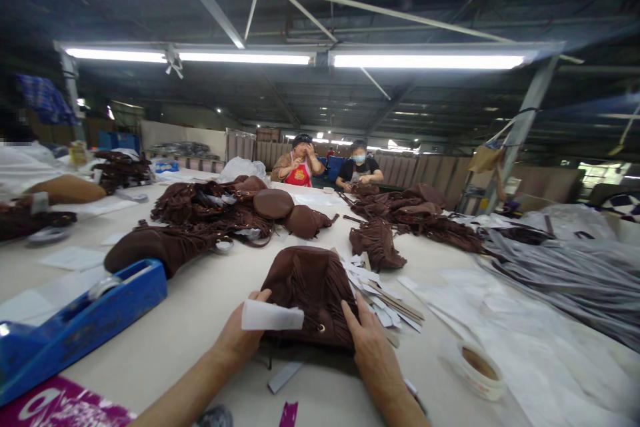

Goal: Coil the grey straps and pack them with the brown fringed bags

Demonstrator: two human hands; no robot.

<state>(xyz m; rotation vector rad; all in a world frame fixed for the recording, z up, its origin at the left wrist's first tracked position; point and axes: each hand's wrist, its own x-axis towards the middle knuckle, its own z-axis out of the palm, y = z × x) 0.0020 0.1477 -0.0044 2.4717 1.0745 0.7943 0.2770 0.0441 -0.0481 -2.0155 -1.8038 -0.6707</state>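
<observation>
A dark brown fringed bag (305, 280) with a small metal eyelet lies on the pale table in front of me. My left hand (245, 330) is at its left side, fingertips against the bag. A translucent white strip (280, 317) crosses that hand, seemingly pinched in it; the thumb is hidden behind the strip. On the right side of the bag rests my right hand (370, 333), its fingers stretched out and apart over the fringe. Paper and card strips (385, 300) lie scattered beyond my right hand.
A blue tape dispenser (90, 320) stands at left, and a tape roll (480, 370) lies at right. Brown bags (200, 207) are piled farther back, with more bags (415, 210) to the right. Grey strips (565, 287) cover the right edge. Two people sit opposite; another is at left.
</observation>
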